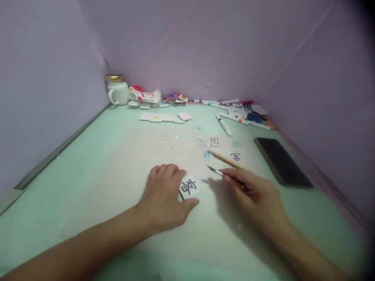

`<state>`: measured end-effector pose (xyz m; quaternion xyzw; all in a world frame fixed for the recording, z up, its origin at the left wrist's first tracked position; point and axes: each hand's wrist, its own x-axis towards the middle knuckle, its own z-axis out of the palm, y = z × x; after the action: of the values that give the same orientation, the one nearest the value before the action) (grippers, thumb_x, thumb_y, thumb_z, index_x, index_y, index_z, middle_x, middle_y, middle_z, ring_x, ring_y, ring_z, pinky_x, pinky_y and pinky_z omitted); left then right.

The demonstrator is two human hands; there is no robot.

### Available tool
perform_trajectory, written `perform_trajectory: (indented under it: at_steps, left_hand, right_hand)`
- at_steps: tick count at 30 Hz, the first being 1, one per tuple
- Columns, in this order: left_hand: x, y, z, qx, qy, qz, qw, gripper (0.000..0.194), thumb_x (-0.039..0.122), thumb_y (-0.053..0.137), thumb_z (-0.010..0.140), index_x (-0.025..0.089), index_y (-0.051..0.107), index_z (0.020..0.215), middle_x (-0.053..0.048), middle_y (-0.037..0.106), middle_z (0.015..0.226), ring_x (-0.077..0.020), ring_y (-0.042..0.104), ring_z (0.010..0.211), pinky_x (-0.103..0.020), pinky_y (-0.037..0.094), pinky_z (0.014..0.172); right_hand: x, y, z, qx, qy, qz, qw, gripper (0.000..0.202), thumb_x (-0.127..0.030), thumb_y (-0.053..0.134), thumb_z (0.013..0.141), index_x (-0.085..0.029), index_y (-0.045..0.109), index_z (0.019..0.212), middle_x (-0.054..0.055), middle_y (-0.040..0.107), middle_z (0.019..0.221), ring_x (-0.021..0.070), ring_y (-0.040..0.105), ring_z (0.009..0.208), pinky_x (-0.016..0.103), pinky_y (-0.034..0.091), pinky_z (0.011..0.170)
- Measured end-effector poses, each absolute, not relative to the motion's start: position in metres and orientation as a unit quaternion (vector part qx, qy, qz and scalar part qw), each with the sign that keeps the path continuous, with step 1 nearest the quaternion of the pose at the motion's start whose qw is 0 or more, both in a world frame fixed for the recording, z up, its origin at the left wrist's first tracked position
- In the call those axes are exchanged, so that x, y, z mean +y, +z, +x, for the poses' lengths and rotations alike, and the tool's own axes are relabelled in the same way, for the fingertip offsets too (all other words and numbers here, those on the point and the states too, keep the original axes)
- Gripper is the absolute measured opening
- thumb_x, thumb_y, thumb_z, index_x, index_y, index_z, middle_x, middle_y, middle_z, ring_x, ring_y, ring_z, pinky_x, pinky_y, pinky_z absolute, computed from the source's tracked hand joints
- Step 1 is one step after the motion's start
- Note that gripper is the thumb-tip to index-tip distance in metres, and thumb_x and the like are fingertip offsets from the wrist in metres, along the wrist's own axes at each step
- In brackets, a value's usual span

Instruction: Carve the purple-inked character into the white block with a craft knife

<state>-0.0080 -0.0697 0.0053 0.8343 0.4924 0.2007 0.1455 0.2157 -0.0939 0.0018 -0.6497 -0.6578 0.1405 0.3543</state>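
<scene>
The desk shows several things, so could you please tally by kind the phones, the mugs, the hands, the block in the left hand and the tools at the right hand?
Phone: 1
Mug: 1
Hands, left hand and right hand: 2
Block: 1
Knife: 1
Wooden-handled tool: 1
Total: 7

- Here's the small white square tile [191, 187], one bold purple character drawn across its face, set at a slant on the pale bench [129, 195], pinned between the thumb and fingers of the left hand [164, 195], which covers its left side; a dark line shows along the lower left edge.
- And there's the slim silvery craft knife [216, 170], gripped like a pen in the right hand [258, 195], its pointed blade bare, angled left and away, near the tile but not touching it.
- Just beyond the knife, the slender tan wooden-handled tool [227, 159] slants the same way, narrow metal end outward, its near end hidden behind the right hand.
</scene>
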Motion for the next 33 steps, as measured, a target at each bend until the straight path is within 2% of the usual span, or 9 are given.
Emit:
perform_trajectory:
  at_steps: [5,9,15,22,33]
  left_hand:
    - [-0.069,0.0,-0.008,0.483,0.182,0.837,0.182,0.039,0.032,0.071,0.072,0.018,0.06,0.107,-0.009,0.059,0.106,-0.0302,0.053,0.102,-0.054,0.04,0.095]
    - [-0.068,-0.003,-0.009,0.459,0.214,0.834,0.218,0.053,0.022,0.069,0.071,0.02,0.051,0.121,-0.01,0.058,0.119,-0.0308,0.051,0.112,-0.051,0.041,0.097]
    - [-0.066,0.005,-0.008,0.511,0.169,0.818,0.202,0.038,0.032,0.076,0.067,0.019,0.061,0.099,-0.007,0.059,0.102,-0.0292,0.052,0.099,-0.053,0.038,0.094]
    - [-0.064,0.005,-0.008,0.493,0.172,0.829,0.202,0.036,0.031,0.077,0.068,0.019,0.061,0.098,-0.005,0.06,0.099,-0.0269,0.052,0.096,-0.051,0.036,0.095]
    - [-0.062,0.004,-0.009,0.477,0.183,0.836,0.201,0.035,0.03,0.077,0.067,0.019,0.061,0.096,-0.005,0.06,0.096,-0.026,0.053,0.093,-0.051,0.037,0.093]
  right_hand:
    - [-0.093,0.0,0.207,-0.72,0.086,-0.63,0.279,0.022,-0.029,0.05,0.089,-0.027,0.071,0.096,0.0,0.074,0.085,0.0177,0.066,0.069,0.028,0.043,0.058]
    - [-0.093,0.003,0.204,-0.715,0.08,-0.64,0.268,0.021,-0.031,0.05,0.089,-0.026,0.07,0.088,0.0,0.071,0.079,0.016,0.062,0.061,0.028,0.039,0.052]
    - [-0.09,0.002,0.203,-0.71,0.124,-0.648,0.246,0.02,-0.033,0.051,0.088,-0.024,0.069,0.084,0.0,0.07,0.078,0.018,0.062,0.066,0.029,0.041,0.058]
    - [-0.089,0.002,0.197,-0.713,0.144,-0.635,0.258,0.017,-0.032,0.053,0.086,-0.022,0.064,0.079,0.001,0.065,0.071,0.0169,0.058,0.063,0.029,0.039,0.057]
    - [-0.084,0.004,0.2,-0.725,0.134,-0.635,0.232,0.019,-0.032,0.052,0.084,-0.021,0.062,0.071,0.002,0.061,0.069,0.0163,0.054,0.061,0.029,0.035,0.055]
